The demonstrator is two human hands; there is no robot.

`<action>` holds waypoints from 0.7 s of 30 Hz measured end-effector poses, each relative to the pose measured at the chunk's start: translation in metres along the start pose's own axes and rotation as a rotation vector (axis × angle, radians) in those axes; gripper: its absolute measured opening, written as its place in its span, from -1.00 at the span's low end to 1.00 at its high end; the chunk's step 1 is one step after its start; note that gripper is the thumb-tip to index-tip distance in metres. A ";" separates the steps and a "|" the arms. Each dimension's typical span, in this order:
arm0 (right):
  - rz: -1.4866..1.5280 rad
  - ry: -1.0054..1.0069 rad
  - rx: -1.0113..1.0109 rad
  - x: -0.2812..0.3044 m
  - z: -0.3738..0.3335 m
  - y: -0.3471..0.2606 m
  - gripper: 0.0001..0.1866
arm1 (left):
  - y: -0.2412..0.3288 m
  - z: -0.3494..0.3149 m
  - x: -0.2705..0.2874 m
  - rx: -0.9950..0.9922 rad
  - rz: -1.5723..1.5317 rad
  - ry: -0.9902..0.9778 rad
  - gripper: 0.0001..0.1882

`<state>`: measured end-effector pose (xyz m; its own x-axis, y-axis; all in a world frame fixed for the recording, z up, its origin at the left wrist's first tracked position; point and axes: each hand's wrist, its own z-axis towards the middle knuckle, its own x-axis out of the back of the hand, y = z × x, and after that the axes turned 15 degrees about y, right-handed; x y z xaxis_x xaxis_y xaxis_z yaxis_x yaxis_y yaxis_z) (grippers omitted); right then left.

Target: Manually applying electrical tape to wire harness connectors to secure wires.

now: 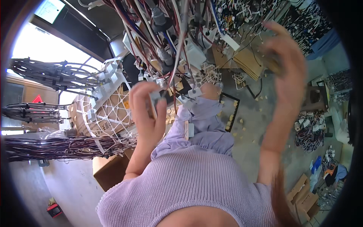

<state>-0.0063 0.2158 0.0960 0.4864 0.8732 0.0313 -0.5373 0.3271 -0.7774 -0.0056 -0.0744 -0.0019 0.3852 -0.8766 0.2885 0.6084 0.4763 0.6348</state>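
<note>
My left hand point(143, 108) is raised at centre left, beside a hanging bundle of wires point(166, 41). Its fingers curl toward the thumb around something pale grey that I cannot make out. Far to the right, my right hand point(285, 53) is lifted and smeared by motion, its index finger reaching up and left. A dark, yellowish-brown blurred shape point(274, 64) shows at its palm; whether the fingers grip it cannot be told. Red, white, blue and brown wires with grey plugs and white connectors point(230, 41) hang between the hands, above my lap.
Bundled dark cables point(64, 147) hang at the left, near a carton wrapped in white netting point(113, 113). An open cardboard box point(113, 170) stands below. Stacked brown card sheets point(247, 62) lie ahead at the right. More cable heaps point(310, 132) and cartons point(302, 196) line the right side.
</note>
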 end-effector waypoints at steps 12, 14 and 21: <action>-0.239 -0.124 -0.167 0.009 -0.026 0.041 -0.72 | 0.057 -0.053 -0.100 -0.099 -0.426 -0.165 -0.24; 0.074 -0.201 -0.430 0.019 -0.049 0.013 -0.65 | 0.057 -0.065 -0.125 -0.028 -0.426 -0.108 -0.06; 0.678 -0.278 -0.975 0.011 -0.101 -0.029 -0.42 | 0.058 -0.028 -0.150 -0.420 -0.411 0.645 -0.37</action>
<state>0.0840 0.1793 0.0556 0.0796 0.8485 -0.5232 0.1755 -0.5286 -0.8306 -0.0083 0.0865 -0.0282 0.3193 -0.8350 -0.4480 0.9420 0.2284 0.2458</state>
